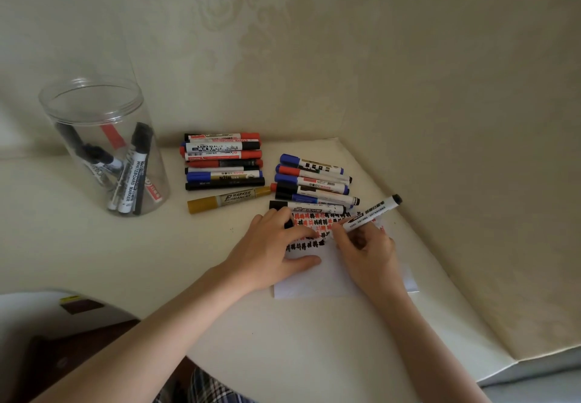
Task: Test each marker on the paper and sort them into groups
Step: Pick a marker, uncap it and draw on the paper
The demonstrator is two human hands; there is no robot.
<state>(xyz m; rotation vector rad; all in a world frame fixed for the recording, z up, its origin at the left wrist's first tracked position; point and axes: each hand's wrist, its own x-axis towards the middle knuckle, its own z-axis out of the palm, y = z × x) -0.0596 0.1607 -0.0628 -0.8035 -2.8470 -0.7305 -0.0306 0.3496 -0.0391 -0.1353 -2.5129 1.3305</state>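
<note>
You're mid-test: your right hand (366,247) pinches a white marker (371,213) near its tip, barrel slanting up to the right, with the nib down on the paper (314,283) among rows of black and red scribbles. Your left hand (276,245) lies on the sheet with fingers spread to pin it, and seems to trap a small black cap (288,223) under the fingertips, though I can't tell that for sure. Whether this stroke is leaving ink is hidden by your fingers. Next, I'd judge, you need to read the mark, recap the marker, and lay it in whichever group fits. Two groups lie on the table (125,261) just beyond the paper: the left pile (224,161) shows about seven markers stacked side by side, with one gold marker (229,200) apart at its near edge; the right pile (314,184) shows about six, the nearest touching the paper's far edge. The clear jar (103,148), well to the left, holds roughly five more untested, overlapping too much for a firm count.
</note>
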